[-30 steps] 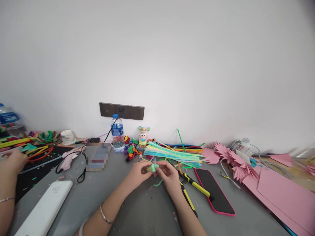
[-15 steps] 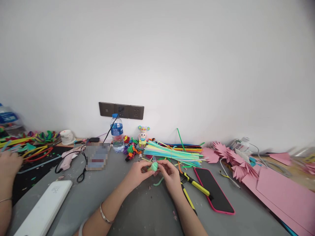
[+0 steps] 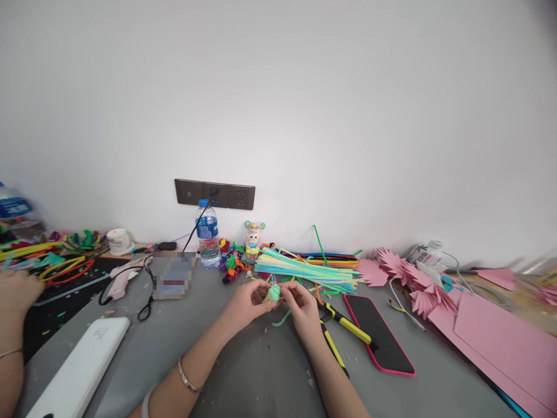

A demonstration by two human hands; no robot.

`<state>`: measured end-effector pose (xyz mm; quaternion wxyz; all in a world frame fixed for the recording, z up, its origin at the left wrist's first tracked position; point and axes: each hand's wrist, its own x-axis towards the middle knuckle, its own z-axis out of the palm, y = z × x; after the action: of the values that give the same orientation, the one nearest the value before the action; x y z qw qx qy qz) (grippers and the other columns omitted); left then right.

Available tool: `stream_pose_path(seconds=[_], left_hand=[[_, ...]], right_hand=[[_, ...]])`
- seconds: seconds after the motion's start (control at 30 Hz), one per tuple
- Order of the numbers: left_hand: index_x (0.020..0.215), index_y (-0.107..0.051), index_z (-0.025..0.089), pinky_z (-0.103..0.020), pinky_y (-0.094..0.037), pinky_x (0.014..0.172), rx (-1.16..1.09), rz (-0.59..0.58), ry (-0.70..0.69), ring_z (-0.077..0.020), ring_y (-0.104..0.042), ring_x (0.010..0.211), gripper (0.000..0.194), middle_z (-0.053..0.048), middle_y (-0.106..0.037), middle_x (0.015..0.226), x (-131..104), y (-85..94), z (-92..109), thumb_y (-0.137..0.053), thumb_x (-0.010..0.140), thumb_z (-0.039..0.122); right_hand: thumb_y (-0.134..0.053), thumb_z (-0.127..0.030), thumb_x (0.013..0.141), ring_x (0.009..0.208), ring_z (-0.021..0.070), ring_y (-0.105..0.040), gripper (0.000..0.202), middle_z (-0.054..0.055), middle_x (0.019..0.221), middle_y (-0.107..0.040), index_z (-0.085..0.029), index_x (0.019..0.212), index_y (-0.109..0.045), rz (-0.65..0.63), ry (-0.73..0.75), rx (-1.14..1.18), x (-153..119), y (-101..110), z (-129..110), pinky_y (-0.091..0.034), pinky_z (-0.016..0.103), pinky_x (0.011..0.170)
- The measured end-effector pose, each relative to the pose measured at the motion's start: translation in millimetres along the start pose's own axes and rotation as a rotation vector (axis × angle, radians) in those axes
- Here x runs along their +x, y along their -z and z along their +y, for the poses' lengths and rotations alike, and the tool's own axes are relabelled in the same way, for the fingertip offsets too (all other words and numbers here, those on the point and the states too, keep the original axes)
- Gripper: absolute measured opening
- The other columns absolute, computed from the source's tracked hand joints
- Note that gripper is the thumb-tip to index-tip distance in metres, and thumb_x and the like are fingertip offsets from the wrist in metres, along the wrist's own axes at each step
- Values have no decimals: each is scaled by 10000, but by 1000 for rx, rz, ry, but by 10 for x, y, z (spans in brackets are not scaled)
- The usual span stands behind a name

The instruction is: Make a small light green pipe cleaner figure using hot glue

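A small mint-green coiled piece (image 3: 274, 292), seemingly wound from pipe cleaner, is pinched between my hands above the grey table. My left hand (image 3: 249, 301) grips it from the left with thumb and forefinger. From the right, the fingers of my right hand (image 3: 299, 304) close at its edge; what exactly they pinch is too small to make out. A loose green pipe cleaner (image 3: 282, 319) lies just below my hands. Behind them is a bundle of pastel pipe cleaners (image 3: 304, 270). Yellow-and-black pliers (image 3: 348, 325) rest beside my right wrist.
A phone with a pink rim (image 3: 378, 334) lies right of the pliers, near pink paper sheets (image 3: 500, 342). A water bottle (image 3: 208, 235) and a small figurine (image 3: 253, 241) stand by the wall. A white device (image 3: 82, 366) lies left; another person's hand (image 3: 20, 296) is at far left.
Both hands stay nearly in place around the green coiled piece, with only slight finger shifts. The view has tilted a little, and the other person's hand at far left has moved slightly.
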<state>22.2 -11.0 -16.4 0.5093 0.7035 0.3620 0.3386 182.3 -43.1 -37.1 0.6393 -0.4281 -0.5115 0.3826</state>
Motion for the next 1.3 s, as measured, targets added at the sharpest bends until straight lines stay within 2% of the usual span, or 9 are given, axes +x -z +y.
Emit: stream_pose_path(seconds=[0.13, 0.2, 0.43, 0.7, 0.87, 1.0, 1.13, 1.2, 1.3], left_hand=[[874, -488, 196, -223, -421, 569, -37, 36, -10, -106, -541, 579, 275, 24, -609, 768, -12, -1, -13, -684, 725, 318], [889, -464, 203, -224, -423, 573, -37, 37, -22, -109, -547, 590, 293, 28, -606, 769, -15, -3, -19, -686, 726, 305], [1132, -497, 216, -240, -452, 601, -8, -7, -56, -131, -604, 632, 419, 11, -631, 792, -20, -5, 16, -668, 757, 290], [1224, -424, 199, -260, -465, 630, 14, 39, -51, -169, -638, 720, 529, -7, -663, 791, -7, -10, -11, -661, 762, 302], [1190, -431, 200, -276, -467, 655, 29, 23, -35, -169, -637, 718, 496, -13, -670, 809, -16, -11, 36, -658, 757, 288], [1171, -460, 212, -285, -464, 663, 69, -8, -55, -172, -623, 721, 486, -12, -675, 821, -36, -25, 27, -672, 741, 292], [1136, -488, 217, -276, -464, 638, 77, -30, -44, -170, -625, 702, 442, 1, -665, 783, -31, -32, 1, -665, 739, 300], [1116, -487, 213, -270, -470, 631, 59, -2, -27, -162, -628, 683, 422, 3, -666, 782, -9, -2, -1, -660, 737, 287], [995, -503, 202, -255, -472, 619, 28, 115, -10, -161, -625, 717, 313, -13, -651, 820, 41, 107, -17, -653, 736, 294]], right_hand=[[-594, -461, 829, 571, 170, -569, 286, 11, 614, -606, -184, 791, -658, 12, 18, -77, -4, -10, -50, -477, 274, 566], [-567, -481, 839, 577, 176, -571, 317, 16, 613, -605, -186, 775, -663, 24, 35, -105, -3, -10, -71, -478, 279, 568], [-560, -471, 848, 603, 177, -580, 308, 22, 659, -618, -192, 782, -673, 15, 53, -107, 9, -2, -91, -493, 279, 581], [-562, -474, 850, 621, 178, -590, 321, 33, 698, -638, -181, 807, -684, -2, 25, -87, -2, -6, -68, -495, 285, 605], [-569, -504, 838, 666, 193, -615, 335, 47, 739, -664, -186, 814, -670, -26, -8, -63, -2, -11, -62, -509, 297, 627], [-685, -431, 773, 798, 210, -644, 250, 72, 881, -691, -199, 743, -596, -62, 11, 11, 3, -8, -20, -520, 320, 717], [-732, -367, 743, 779, 197, -639, 230, 43, 813, -662, -205, 814, -585, -38, 22, 26, 24, 9, 61, -517, 311, 704], [-727, -373, 743, 766, 197, -638, 253, 46, 824, -660, -206, 872, -588, 17, 31, 28, 35, 23, 89, -516, 309, 681], [-709, -368, 756, 801, 211, -636, 237, 52, 853, -663, -209, 898, -605, 61, 78, -60, 32, 47, 89, -505, 331, 721]])
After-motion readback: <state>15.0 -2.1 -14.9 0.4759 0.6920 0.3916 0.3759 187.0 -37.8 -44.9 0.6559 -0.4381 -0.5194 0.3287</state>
